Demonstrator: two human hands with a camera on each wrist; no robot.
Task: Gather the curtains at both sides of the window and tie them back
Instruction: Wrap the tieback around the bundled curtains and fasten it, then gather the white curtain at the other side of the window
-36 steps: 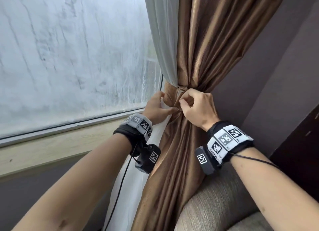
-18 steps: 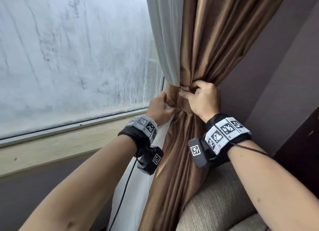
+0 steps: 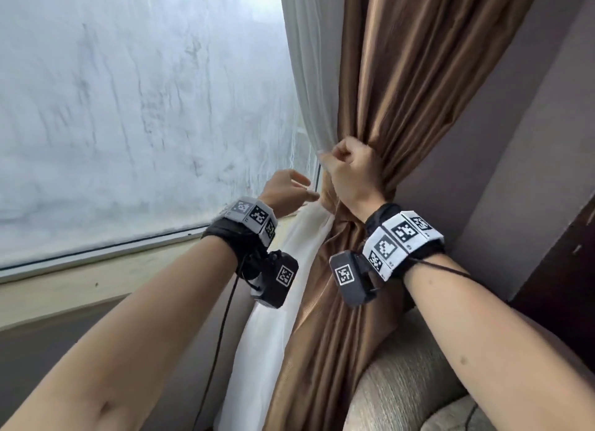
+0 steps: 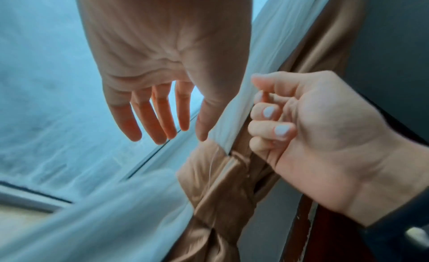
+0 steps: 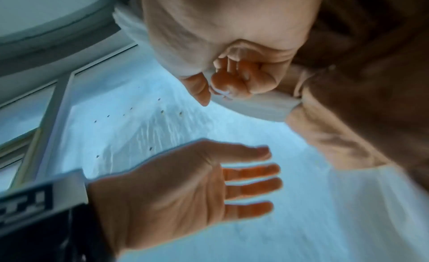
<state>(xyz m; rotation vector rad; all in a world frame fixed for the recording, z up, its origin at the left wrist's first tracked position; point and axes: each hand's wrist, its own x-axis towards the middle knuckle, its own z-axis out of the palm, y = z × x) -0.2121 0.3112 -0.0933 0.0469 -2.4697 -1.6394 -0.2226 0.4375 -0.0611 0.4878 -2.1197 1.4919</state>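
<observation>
A: Where are the curtains, taking the tie as the landmark?

B: The brown curtain and the white sheer fan out above the tie and hang below it, both cinched by that brown band. The whole bundle hangs at the right edge of the window, and a sofa arm sits below and right of the tie.

A: And the 2 hands?

B: The right hand is just above the tie, its grip closed. The fingers are curled and pinch the sheer's edge against the brown folds.

A: The left hand?

B: The left hand is just left of the tie, grip loose, holding nothing. Its fingers are straight and spread in front of the glass. The thumb lies against the sheer just above the tie.
</observation>
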